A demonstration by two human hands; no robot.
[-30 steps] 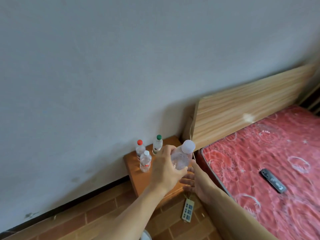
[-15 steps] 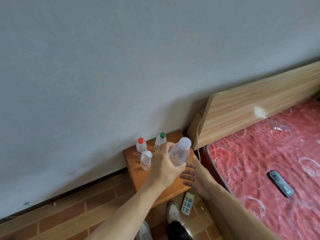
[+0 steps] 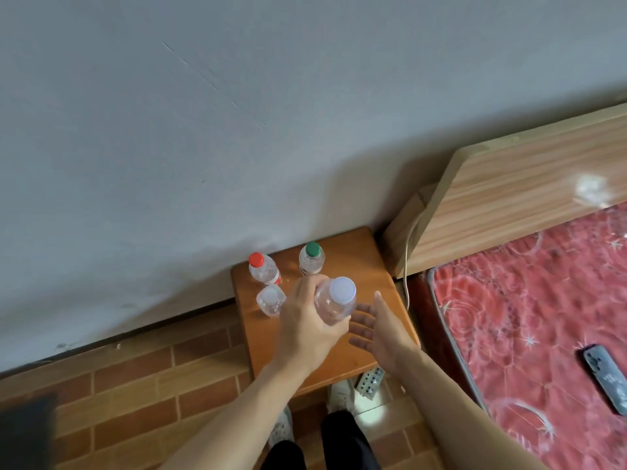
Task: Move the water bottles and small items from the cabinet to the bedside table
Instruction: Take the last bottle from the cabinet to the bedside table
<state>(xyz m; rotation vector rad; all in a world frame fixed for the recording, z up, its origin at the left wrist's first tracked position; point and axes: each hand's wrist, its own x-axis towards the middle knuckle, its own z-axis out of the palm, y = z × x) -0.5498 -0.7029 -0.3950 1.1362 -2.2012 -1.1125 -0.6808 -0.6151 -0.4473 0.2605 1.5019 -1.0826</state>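
Observation:
My left hand (image 3: 307, 325) grips a clear water bottle with a white cap (image 3: 337, 298) and holds it upright just above the orange wooden bedside table (image 3: 366, 266). My right hand (image 3: 380, 329) hovers open beside it on the right, fingers spread and pointing at the bottle without touching it. Three small bottles stand at the table's back left: a red-capped bottle (image 3: 261, 268), a green-capped bottle (image 3: 311, 257) and a white-capped bottle (image 3: 270, 300).
A grey wall rises behind the table. The wooden headboard (image 3: 515, 201) and the red patterned mattress (image 3: 529, 307) lie to the right, with a dark remote (image 3: 605, 376) on the mattress. A white power strip (image 3: 369, 383) lies on the brick floor by my shoes (image 3: 341, 395).
The view has tilted down and come closer to the table. My left hand has brought the white-capped bottle lower over the tabletop, and my right hand has stayed open beside it.

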